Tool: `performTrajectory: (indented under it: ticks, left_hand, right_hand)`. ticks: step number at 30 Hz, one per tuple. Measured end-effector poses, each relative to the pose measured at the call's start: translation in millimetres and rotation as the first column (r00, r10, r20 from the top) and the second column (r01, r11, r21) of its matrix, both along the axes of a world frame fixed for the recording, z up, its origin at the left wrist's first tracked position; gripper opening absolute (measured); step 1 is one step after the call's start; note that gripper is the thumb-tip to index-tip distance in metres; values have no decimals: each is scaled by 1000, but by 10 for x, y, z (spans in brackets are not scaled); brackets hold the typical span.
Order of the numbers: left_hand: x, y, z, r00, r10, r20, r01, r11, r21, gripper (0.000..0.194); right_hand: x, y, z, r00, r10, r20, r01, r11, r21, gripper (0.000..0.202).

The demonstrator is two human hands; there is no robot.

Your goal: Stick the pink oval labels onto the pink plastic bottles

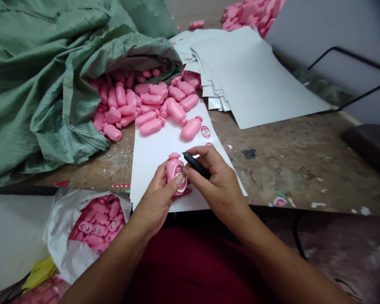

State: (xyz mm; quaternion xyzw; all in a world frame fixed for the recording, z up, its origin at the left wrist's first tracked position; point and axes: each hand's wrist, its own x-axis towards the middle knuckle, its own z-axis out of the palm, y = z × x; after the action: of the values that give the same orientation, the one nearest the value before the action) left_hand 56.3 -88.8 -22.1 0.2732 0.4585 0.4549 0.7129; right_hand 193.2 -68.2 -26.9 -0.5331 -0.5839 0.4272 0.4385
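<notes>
My left hand (pixel 158 194) is closed around a small pink bottle (pixel 171 165) that stands upright over the white sticker sheets (pixel 152 164). An oval pink-and-white label (pixel 179 169) lies on the bottle's front, with my left thumb pressing on it. In my right hand (pixel 218 181) is a black pen-like tool (pixel 196 164), its tip pointing up and left past the bottle's neck. The right thumb and a fingertip touch the label's edge. Beyond my hands, one loose pink bottle (pixel 191 128) rests on the sheets beside a printed oval sticker (pixel 205 131).
A green woven sack (pixel 50 84) spills many pink bottles (pixel 152 99) onto the worn table (pixel 272 160). Large white sheets (pixel 240 76) are stacked at the back right. Below the front edge, a white bag (pixel 58 236) holds labelled bottles (pixel 99 219). More pink pieces (pixel 251 14) lie at the back.
</notes>
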Motion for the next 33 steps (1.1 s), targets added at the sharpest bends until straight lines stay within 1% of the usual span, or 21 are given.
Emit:
performTrajectory:
  ticks: [3, 5, 8, 10, 11, 13, 15, 16, 18, 20, 22, 23, 24, 25, 27, 28, 29, 30, 31, 32, 33]
  left_hand:
    - [-5, -3, -1, 1000, -6, -24, 5, 1000, -6, 55]
    - [2, -1, -5, 999, 0, -38, 0, 1000, -6, 59]
    - [10, 1, -17, 999, 30, -37, -30, 1000, -4, 64]
    - [3, -5, -21, 999, 37, -38, -38, 999, -18, 65]
    - [-2, -10, -19, 999, 30, -38, -32, 999, -31, 65]
    - [-10, -22, -8, 999, 0, -33, -2, 998, -57, 65]
    - [2, -31, 13, 999, -32, -28, 31, 998, -58, 62]
    - [17, -31, 27, 998, -48, -29, 46, 998, -53, 59]
    - [52, -20, 61, 996, -80, -25, 78, 995, -61, 54]
    - [42, -8, 102, 993, -114, -26, 111, 989, -98, 53]
    - [-97, -35, 153, 985, -154, -84, 141, 980, -139, 57]
    - [-237, -78, 182, 970, -176, -169, 148, 975, -163, 59]
    - [-425, -144, 214, 935, -202, -291, 152, 971, -185, 60]
    - [-652, -231, 245, 874, -221, -432, 145, 968, -202, 63]
    - [-1156, -428, 301, 652, -241, -719, 143, 970, -194, 59]
    - [-1383, -509, 325, 549, -214, -808, 157, 976, -151, 63]
    - [-1558, -558, 349, 452, -165, -877, 133, 984, -116, 66]
    - [-1661, -562, 374, 366, -80, -927, 100, 994, -46, 67]
    - [-1682, -512, 400, 311, -13, -950, 104, 994, 20, 66]
    - [-1621, -405, 424, 279, 52, -959, 129, 987, 91, 62]
    - [-1492, -243, 440, 272, 115, -955, 186, 968, 169, 56]
  right_hand:
    - [-9, -4, -19, 997, 10, 79, -15, 998, 58, 25]
    - [-19, -6, -37, 984, -6, 180, -22, 988, 153, 25]
    - [-4, 8, -74, 938, -71, 341, -51, 940, 336, 21]
    - [36, 29, -93, 922, -100, 373, -48, 928, 369, 18]
    - [60, 40, -97, 931, -93, 353, -32, 943, 332, 17]
    - [98, 58, -92, 971, -50, 235, 6, 983, 186, 18]
    - [99, 65, -74, 997, 5, 82, -7, 999, 31, 22]
    - [85, 66, -65, 999, 25, 25, -25, 999, -21, 26]
    - [47, 71, -54, 999, 32, -31, -34, 997, -71, 32]
    - [27, 89, -58, 998, 0, -66, -5, 997, -80, 33]
    - [56, 125, -70, 993, -44, -107, 37, 997, -70, 32]
    - [92, 148, -76, 991, -65, -113, 58, 996, -62, 31]
    - [139, 175, -82, 991, -85, -107, 79, 995, -55, 30]
    - [194, 203, -87, 990, -105, -91, 101, 994, -48, 28]
    - [305, 263, -104, 989, -142, -47, 140, 990, -34, 26]
    - [352, 292, -117, 988, -149, -30, 149, 989, -26, 26]
    - [390, 321, -132, 988, -153, -13, 153, 988, -12, 25]
    - [416, 347, -149, 987, -160, 5, 160, 987, 7, 24]
    - [434, 369, -166, 984, -174, 28, 173, 984, 33, 24]
    - [445, 385, -180, 982, -182, 55, 179, 982, 58, 25]
    - [455, 394, -192, 980, -181, 84, 174, 981, 80, 25]
